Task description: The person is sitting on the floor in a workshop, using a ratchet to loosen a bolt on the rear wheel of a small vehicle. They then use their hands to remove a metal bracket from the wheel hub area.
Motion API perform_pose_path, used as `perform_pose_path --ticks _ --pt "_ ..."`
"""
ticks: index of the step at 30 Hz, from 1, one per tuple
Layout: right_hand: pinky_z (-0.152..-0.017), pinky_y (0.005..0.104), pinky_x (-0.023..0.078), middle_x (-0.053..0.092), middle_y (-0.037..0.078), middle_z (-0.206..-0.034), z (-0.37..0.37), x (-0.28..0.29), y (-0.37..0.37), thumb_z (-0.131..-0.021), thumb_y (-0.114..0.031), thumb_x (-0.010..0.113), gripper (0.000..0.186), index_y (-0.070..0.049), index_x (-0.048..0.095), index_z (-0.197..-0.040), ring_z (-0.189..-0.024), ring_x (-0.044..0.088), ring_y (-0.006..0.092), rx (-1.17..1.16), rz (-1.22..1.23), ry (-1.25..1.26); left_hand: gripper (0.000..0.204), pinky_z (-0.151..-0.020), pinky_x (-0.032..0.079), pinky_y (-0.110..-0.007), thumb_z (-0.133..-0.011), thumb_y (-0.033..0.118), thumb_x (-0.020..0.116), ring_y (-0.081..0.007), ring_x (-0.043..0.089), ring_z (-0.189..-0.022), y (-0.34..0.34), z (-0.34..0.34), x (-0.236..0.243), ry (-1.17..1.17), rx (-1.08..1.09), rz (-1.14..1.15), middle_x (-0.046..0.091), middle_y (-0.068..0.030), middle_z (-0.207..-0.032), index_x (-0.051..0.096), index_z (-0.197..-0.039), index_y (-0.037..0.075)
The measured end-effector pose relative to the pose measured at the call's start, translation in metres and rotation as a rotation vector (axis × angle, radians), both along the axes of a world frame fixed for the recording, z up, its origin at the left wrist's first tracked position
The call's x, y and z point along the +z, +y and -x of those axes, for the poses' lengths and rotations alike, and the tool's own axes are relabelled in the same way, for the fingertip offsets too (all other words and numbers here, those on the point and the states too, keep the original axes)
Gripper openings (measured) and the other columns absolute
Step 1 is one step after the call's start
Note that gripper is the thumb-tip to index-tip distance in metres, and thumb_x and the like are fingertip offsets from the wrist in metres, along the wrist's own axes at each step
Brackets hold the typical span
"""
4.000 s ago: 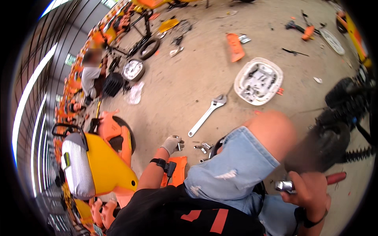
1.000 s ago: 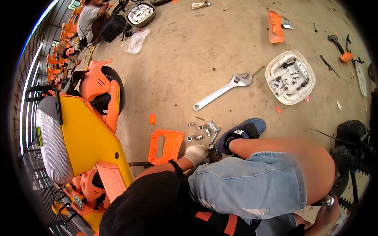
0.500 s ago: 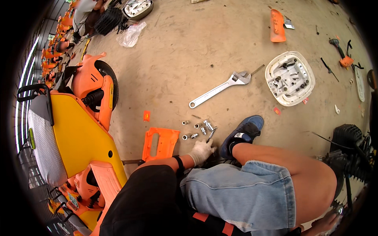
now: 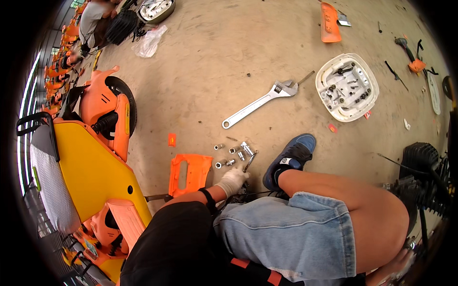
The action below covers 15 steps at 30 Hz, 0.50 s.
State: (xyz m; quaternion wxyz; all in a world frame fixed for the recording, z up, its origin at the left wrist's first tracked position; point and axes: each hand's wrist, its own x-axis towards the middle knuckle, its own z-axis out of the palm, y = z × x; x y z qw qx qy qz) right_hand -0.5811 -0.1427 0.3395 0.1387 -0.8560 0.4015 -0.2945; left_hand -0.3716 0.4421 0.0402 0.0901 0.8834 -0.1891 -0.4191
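My left hand (image 4: 233, 180), in a pale glove, is closed around the lower end of a slim metal wrench (image 4: 250, 161). The wrench slants up and away from the fingers. Just beyond it, several shiny sockets (image 4: 219, 165) lie loose on the floor. An orange plastic panel (image 4: 207, 167) with a long slot lies left of the hand. At the lower right rim, my right hand (image 4: 395, 268) is beside my bare leg. It is smeared and partly cut off, so its fingers cannot be made out.
A large adjustable wrench (image 4: 257, 109) lies ahead, left of a white tray (image 4: 322, 90) holding bolts and small parts. A yellow-orange scooter body (image 4: 90, 167) stands at left. Dark machinery (image 4: 420, 159) is at right. A person (image 4: 95, 24) crouches at the far left.
My left hand has lifted the wrench slightly, and more of its shaft shows. My right hand has shifted slightly and blurred. The whole view has moved a little.
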Motion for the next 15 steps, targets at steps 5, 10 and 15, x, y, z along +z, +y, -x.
perform_pose_path --ticks 5,10,15 --pt "-0.066 0.0343 0.048 0.065 0.012 -0.085 -0.001 -0.01 -0.009 -0.095 -0.017 0.055 0.034 0.006 0.056 -0.12 -0.072 0.06 0.023 0.011 -0.074 0.051 0.027 -0.092 0.053 -0.045 -0.088 0.018 0.064 -0.0405 0.061 -0.109 0.041 0.019 -0.002 -0.029 0.296 -0.062 0.052 -0.0228 -0.126 0.066 -0.114 0.012" --pt "-0.07 0.035 0.049 0.067 0.014 -0.09 0.006 -0.007 -0.024 -0.096 -0.015 0.054 0.041 0.007 0.055 -0.13 -0.077 0.062 0.024 0.03 -0.148 0.133 0.03 -0.093 0.053 -0.045 -0.087 0.02 0.066 -0.0413 0.061 -0.111 0.034 0.019 0.012 -0.039 0.382 -0.137 0.05 -0.0233 -0.131 0.065 -0.116 0.01" --pt "-0.071 0.0306 0.047 0.065 0.013 -0.099 0.011 -0.017 -0.023 -0.1 -0.023 0.053 0.045 0.008 0.053 -0.133 -0.08 0.058 0.02 0.177 0.018 0.101 0.03 -0.092 0.052 -0.045 -0.093 0.024 0.057 -0.0374 0.062 -0.111 0.027 0.004 0.034 0.035 0.207 -0.181 0.057 -0.0226 -0.125 0.064 -0.118 0.009"
